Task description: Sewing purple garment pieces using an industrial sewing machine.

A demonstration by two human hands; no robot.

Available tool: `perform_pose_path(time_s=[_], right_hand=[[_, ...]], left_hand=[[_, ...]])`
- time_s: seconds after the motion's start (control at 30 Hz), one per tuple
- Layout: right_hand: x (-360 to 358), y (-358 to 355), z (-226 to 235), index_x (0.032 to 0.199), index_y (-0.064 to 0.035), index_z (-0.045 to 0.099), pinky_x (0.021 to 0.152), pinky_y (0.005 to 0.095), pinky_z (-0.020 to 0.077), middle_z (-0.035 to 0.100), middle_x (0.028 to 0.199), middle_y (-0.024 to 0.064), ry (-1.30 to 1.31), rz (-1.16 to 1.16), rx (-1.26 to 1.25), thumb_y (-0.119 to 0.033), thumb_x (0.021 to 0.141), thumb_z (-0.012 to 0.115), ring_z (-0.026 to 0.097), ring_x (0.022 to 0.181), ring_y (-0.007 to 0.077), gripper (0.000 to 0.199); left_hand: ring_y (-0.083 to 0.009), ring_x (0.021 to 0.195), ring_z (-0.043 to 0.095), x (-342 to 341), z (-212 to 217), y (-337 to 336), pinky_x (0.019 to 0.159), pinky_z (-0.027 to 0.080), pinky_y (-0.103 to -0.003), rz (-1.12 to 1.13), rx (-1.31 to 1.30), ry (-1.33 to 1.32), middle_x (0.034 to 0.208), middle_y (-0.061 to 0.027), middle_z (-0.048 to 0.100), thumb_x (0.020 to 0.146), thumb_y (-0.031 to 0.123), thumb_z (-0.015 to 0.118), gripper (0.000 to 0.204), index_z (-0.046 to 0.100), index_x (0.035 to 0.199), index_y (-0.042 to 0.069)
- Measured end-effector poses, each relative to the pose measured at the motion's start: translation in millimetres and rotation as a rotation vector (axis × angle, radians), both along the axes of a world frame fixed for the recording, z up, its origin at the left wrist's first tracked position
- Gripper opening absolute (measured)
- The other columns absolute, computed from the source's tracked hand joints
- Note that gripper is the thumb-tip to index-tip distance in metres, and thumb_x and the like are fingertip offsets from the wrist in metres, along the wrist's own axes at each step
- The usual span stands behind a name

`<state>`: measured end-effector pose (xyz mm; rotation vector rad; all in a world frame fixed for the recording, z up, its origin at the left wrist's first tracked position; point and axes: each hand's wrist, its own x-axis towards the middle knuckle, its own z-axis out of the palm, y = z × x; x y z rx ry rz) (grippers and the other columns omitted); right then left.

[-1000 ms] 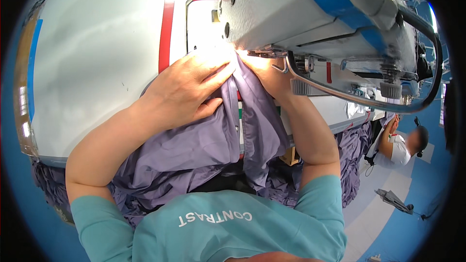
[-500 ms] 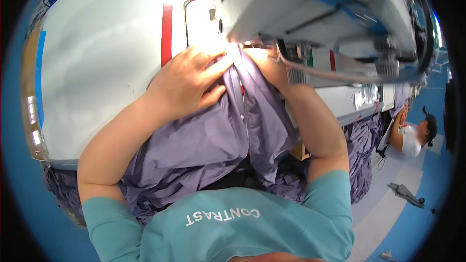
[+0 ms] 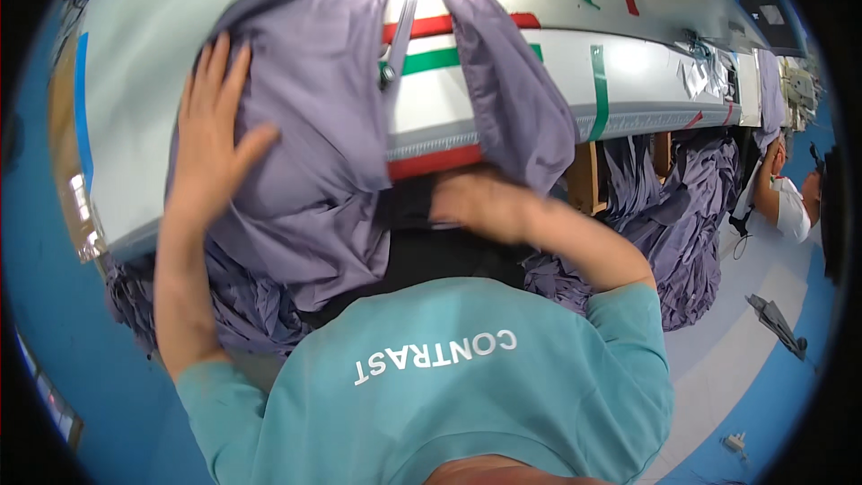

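Resting flat on the purple cloth, the left hand has its grip wide, fingers spread, pressing the cloth onto the pale desk. The cloth spreads to the right of that hand and hangs over the desk's near edge. The right hand sits below that edge, under a hanging fold; whether its grip holds anything, I cannot tell.
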<state>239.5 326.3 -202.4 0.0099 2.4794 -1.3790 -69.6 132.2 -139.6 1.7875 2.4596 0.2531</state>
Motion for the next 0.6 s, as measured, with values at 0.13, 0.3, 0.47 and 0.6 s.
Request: perform_pose_path(time_s=[0.13, 0.3, 0.47, 0.6], right_hand=[[57.2, 62.7, -52.5, 0.121, -0.0017, 0.057, 0.099, 0.0448, 0.0419, 0.057, 0.125, 0.0222, -0.615, -0.408, 0.339, -0.026, 0.09, 0.055, 0.053, 0.116, 0.0387, 0.04], [80.2, 44.0, -30.1, 0.14, 0.0064, 0.035, 0.111, 0.0421, 0.0304, 0.041, 0.141, 0.0282, -0.162, -0.255, 0.46, -0.028, 0.087, 0.064, 0.041, 0.132, 0.0364, 0.07], [-44.1, -51.1, -7.8, 0.135, 0.0068, 0.042, 0.107, 0.0366, 0.0343, 0.047, 0.137, 0.0259, 0.218, -0.279, -0.546, -0.039, 0.081, 0.072, 0.045, 0.129, 0.0302, 0.077], [-65.6, -104.3, -5.8, 0.121, 0.0035, 0.057, 0.093, 0.041, 0.046, 0.058, 0.124, 0.0229, 0.125, 0.199, -0.491, -0.045, 0.083, 0.067, 0.057, 0.111, 0.0378, 0.062]], left_hand=[[-0.0318, 0.141, 0.026, -50.2, -4.6, 5.5, 0.117, 0.018, -0.045, -0.145, 0.063, 0.121, 0.154, -0.0119, 0.029, 0.086, 0.044, 0.057, 0.072, 0.034, 0.147, 0.012], [-0.0312, 0.141, 0.027, -25.4, 7.0, -8.3, 0.117, 0.019, -0.045, -0.224, 0.042, 0.107, 0.153, -0.0114, 0.031, 0.086, 0.05, 0.054, 0.074, 0.035, 0.146, 0.012], [-0.0312, 0.141, 0.027, -16.1, 3.3, -6.1, 0.116, 0.019, -0.046, -0.202, 0.027, 0.136, 0.153, -0.0105, 0.031, 0.084, 0.051, 0.055, 0.076, 0.035, 0.147, 0.013], [-0.0324, 0.142, 0.025, -11.0, 9.7, -10.7, 0.116, 0.019, -0.047, -0.207, 0.003, 0.161, 0.153, -0.0116, 0.03, 0.086, 0.042, 0.058, 0.071, 0.035, 0.146, 0.011]])
